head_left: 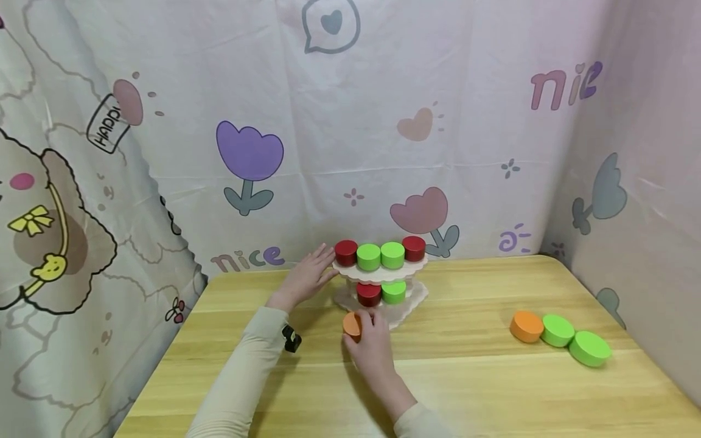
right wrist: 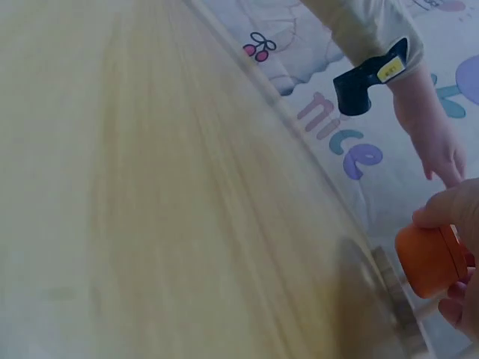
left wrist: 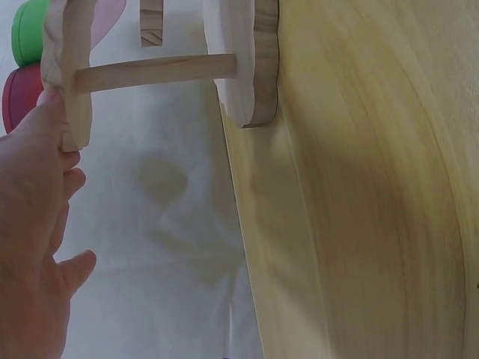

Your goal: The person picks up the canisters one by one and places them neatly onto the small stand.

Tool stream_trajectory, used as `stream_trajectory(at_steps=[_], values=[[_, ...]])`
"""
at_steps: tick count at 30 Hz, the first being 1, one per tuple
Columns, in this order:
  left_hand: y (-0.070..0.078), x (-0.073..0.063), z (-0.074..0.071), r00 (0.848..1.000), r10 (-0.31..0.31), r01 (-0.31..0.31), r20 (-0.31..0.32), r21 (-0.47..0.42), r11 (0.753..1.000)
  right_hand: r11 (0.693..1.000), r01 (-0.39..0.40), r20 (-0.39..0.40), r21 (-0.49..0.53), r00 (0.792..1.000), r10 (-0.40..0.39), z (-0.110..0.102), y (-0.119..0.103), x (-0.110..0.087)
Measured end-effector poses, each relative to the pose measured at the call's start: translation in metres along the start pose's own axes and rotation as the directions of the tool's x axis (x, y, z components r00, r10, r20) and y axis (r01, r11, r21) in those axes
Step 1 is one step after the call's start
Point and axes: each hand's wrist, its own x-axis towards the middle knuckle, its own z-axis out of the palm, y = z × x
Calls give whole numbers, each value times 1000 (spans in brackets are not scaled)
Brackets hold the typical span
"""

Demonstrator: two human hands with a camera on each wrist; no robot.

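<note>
A two-tiered wooden stand (head_left: 355, 275) with scalloped edges stands at the back of the table. Its upper tier bears red round blocks (head_left: 346, 253) at both ends and green round blocks (head_left: 369, 257) between them. On the lower tier sit a red round block (head_left: 369, 294) and a green one (head_left: 394, 292). My left hand (head_left: 304, 279), fingers extended, touches the upper tier's left edge; the left wrist view shows fingertips right at that edge (left wrist: 69, 82). In front of the stand, my right hand (head_left: 375, 347) grips an orange round block (right wrist: 428, 260) between thumb and fingers.
On the table's right side, an orange round block (head_left: 527, 326) and two green ones (head_left: 558, 330) lie in a slanting row. A printed cloth (head_left: 350, 121) hangs behind the table and along both sides. The left wrist wears a dark camera mount (head_left: 291, 339).
</note>
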Motion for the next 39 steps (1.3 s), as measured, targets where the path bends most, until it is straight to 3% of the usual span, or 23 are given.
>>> stream_trajectory(at_steps=[6,16,28,39], values=[[0,1,-1,1000,2,-2,-4,3,1000,997,-80,-26,17,996,80,1,1,0],[1,0,-1,1000,-4,4,-2,0,1000,997,-74,-42,19,996,74,2,1,-2],[1,-1,-1,1000,-1,1,-9,-6,1000,1000,0,-80,-13,997,-1,6,5,0],[1,-2,0,999,13,-14,-32,-12,1000,981,92,-130,-172,985,-115,7,6,3]])
